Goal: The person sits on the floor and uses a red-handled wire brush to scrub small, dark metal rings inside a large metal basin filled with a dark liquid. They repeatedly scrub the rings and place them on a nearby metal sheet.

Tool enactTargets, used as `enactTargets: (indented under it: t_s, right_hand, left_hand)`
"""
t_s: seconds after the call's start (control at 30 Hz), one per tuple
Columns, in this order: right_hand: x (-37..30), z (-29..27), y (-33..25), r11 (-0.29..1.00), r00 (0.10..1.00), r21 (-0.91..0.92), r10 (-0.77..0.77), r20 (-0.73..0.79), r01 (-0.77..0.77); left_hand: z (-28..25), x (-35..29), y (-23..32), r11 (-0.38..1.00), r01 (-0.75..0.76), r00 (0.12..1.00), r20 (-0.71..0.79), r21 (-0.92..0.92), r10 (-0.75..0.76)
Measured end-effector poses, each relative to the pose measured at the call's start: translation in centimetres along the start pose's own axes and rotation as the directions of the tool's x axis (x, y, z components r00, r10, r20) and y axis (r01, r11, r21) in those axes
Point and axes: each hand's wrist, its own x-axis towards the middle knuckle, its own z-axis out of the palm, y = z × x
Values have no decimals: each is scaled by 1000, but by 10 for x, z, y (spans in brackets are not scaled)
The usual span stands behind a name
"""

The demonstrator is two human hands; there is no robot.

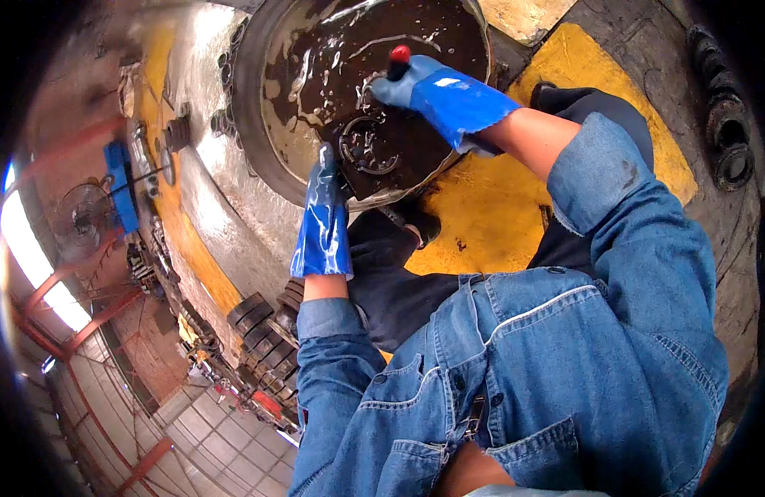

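Observation:
A large round basin [270,157] of dark, shiny liquid stands in front of me. In it lies a ring-shaped metal part [396,161], partly under the liquid. My right hand [405,83], in a long blue rubber glove, is closed around a red and black handle [400,55]; the tool's working end is hidden. My left hand [324,178], gloved the same way, is at the basin's near edge, its fingers closed along the left side of the ring-shaped part.
Yellow-painted plates [482,219] lie under and beside my legs. Black rings [734,166] are lined up at the far right. Stacked dark rings [262,327] stand to the left of my left arm. Further left are a fan [82,217] and a blue object [121,186].

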Motion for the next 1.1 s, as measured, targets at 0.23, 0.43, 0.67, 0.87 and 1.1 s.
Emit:
enactTargets:
  t_s: [0.23, 0.43, 0.67, 0.87, 1.1]
  right_hand:
    - [0, 54, -15, 976, 961, 201, -131, 242, 82]
    - [-37, 44, -7, 887, 800, -42, -394, 452, 461]
    - [-34, 11, 7, 611, 579, -265, -398, 711, 746]
    - [-37, 0, -14, 807, 907, -470, -183, 379, 359]
    - [-26, 11, -24, 998, 871, -24, -44, 489, 64]
  left_hand:
    - [-3, -10, -6, 994, -81, 994, -61, 68, 86]
    - [1, -12, -8, 989, -119, 988, -85, 92, 127]
    - [1, -11, -12, 989, -116, 988, -95, 88, 124]
    - [-1, -8, -17, 991, -107, 988, -104, 79, 115]
    - [3, -16, -35, 952, -194, 959, -160, 238, 236]
